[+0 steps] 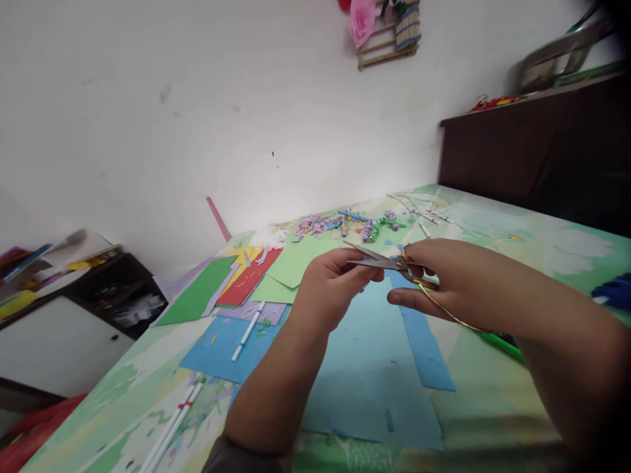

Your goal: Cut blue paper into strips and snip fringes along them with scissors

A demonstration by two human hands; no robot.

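Pale-blue paper (367, 387) below the scissors (394, 263)

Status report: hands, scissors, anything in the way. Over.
Right hand holding scissors, blades parted. Left hand close by blades, possibly in their way; anything held unclear. Light blue paper below.

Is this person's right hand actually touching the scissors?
Touching. The head view shows the right hand holding the gold-handled scissors, its bent fingers against the handle end.
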